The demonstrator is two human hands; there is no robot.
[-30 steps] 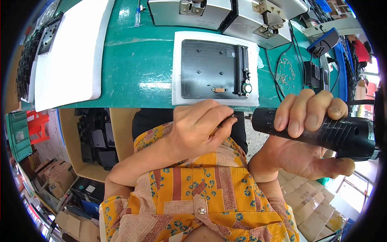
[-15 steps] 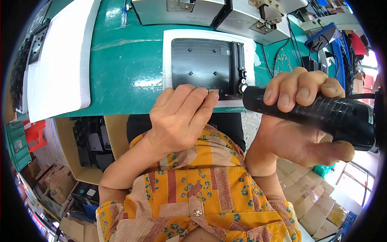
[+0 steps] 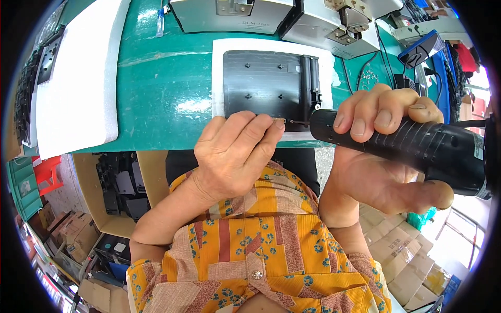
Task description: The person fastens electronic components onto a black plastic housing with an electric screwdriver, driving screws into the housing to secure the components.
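My right hand (image 3: 386, 151) is wrapped round a black electric screwdriver (image 3: 360, 128), held almost level with its thin bit pointing left. The bit's tip is close to the fingertips of my left hand (image 3: 237, 148). Those fingers pinch a small brass-coloured piece (image 3: 279, 120) at the near edge of a black plastic panel (image 3: 261, 81). Whether the bit touches the piece is too small to tell. The panel lies flat on a white foam sheet (image 3: 217, 78), and a black roller-like bar runs along its right side.
Two grey metal boxes (image 3: 229, 21) stand at the back of the green table (image 3: 156, 94). A large white foam sheet (image 3: 78, 83) lies at the left, and a blue-handled screwdriver (image 3: 160, 23) at the back. Below the table edge, a cardboard box (image 3: 112, 227) holds black parts.
The electric screwdriver has shifted slightly left, toward my left fingertips. My left hand keeps its pinch in nearly the same spot.
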